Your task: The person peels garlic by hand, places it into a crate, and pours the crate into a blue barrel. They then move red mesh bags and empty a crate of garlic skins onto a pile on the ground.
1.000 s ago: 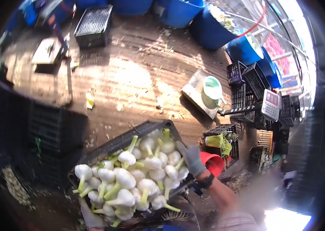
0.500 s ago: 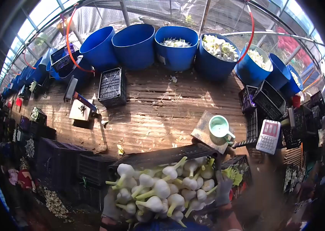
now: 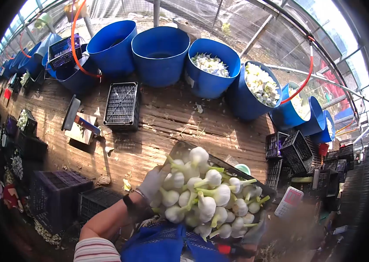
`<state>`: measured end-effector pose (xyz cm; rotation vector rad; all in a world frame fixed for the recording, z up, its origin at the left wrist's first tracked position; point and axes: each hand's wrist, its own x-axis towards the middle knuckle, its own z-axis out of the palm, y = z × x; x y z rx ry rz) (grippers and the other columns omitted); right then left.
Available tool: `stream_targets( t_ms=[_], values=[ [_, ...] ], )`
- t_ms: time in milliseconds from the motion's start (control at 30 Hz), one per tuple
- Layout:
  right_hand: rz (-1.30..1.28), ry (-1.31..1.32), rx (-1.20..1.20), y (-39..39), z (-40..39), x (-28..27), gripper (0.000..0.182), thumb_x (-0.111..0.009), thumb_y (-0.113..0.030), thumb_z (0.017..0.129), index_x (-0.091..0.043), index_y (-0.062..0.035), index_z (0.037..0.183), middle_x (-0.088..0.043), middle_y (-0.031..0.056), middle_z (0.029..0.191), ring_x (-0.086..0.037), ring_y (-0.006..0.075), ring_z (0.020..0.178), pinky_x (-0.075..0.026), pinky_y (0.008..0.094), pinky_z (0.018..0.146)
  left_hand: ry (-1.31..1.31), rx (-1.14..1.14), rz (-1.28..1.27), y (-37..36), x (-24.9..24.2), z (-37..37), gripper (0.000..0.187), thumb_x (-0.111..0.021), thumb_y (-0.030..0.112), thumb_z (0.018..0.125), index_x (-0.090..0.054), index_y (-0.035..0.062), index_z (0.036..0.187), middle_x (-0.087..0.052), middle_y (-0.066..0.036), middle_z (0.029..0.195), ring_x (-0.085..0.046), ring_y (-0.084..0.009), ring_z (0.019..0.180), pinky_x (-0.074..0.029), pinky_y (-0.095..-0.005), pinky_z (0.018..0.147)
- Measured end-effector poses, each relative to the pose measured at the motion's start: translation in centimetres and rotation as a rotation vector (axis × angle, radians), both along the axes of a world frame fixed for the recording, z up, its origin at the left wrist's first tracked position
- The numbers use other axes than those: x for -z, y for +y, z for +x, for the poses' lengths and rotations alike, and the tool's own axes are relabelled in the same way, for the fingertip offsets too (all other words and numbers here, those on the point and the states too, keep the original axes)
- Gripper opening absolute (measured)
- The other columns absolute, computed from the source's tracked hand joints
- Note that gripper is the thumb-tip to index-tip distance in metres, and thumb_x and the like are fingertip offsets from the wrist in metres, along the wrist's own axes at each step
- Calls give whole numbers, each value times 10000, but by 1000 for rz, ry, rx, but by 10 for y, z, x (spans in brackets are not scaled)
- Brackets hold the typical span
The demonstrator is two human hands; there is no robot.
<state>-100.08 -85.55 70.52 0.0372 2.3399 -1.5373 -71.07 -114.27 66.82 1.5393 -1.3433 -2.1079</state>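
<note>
A black plastic crate (image 3: 183,147) heaped with white garlic bulbs (image 3: 214,194) on short green stems is held up in front of my body, tilted. My left hand (image 3: 153,182), in a pale glove with a dark band at the wrist, grips the crate's left side. On its lower right side is my right hand (image 3: 254,233), also gloved, partly hidden and blurred, holding the crate. Just beyond the far right edge shows part of a pale green mug (image 3: 242,169), mostly covered by the crate.
Blue tubs (image 3: 160,56) line the back, several with garlic pieces. A stacked black crate (image 3: 121,105) stands on the wooden boards. A wooden block with a blade-like tool (image 3: 87,124) lies left. A white keypad device (image 3: 289,202) and more crates (image 3: 297,153) are right; a dark purple crate (image 3: 58,196) is near left.
The crate of garlic has risen and moved right, now angled and covering most of the mug. My left forearm has come into view. The whole view has turned.
</note>
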Motion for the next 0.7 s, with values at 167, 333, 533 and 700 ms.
stream_targets(
  t_ms=[167, 333, 533, 700],
  values=[
    [-94, -57, 95, -88, -24, 16, 373, -519, -287, 982, -651, 37, 1112, -681, 98, 980, -615, 169, 838, -502, 332, 769, -11, 130, 132, -115, -11, -72, 517, -475, 462, 983, -538, 43, 1278, -609, -81, 1143, -565, -157, 1015, -479, -309, 861],
    [-182, -127, 130, -191, -79, 50, 371, -509, -285, 985, -641, 33, 1123, -677, 104, 1006, -617, 177, 854, -502, 334, 775, -39, 122, -121, -228, 36, -135, 789, -558, 627, 873, -507, -35, 1300, -604, -151, 1171, -577, -211, 1042, -479, -325, 866],
    [-204, -159, 114, -299, -131, 20, 370, -496, -283, 990, -630, 29, 1136, -673, 111, 1036, -620, 185, 874, -502, 338, 783, 82, 91, -20, -347, 14, -175, 631, -536, 514, 937, -508, -7, 1292, -604, -114, 1166, -578, -181, 1006, -483, -315, 850],
    [-273, -201, 92, -425, -149, 14, 369, -485, -282, 994, -620, 26, 1147, -669, 117, 1062, -622, 193, 890, -503, 341, 789, 75, 21, 225, -457, 65, -197, 446, -424, 438, 1007, -598, 83, 1214, -619, -64, 1163, -580, -130, 1026, -486, -318, 878]
  ],
)
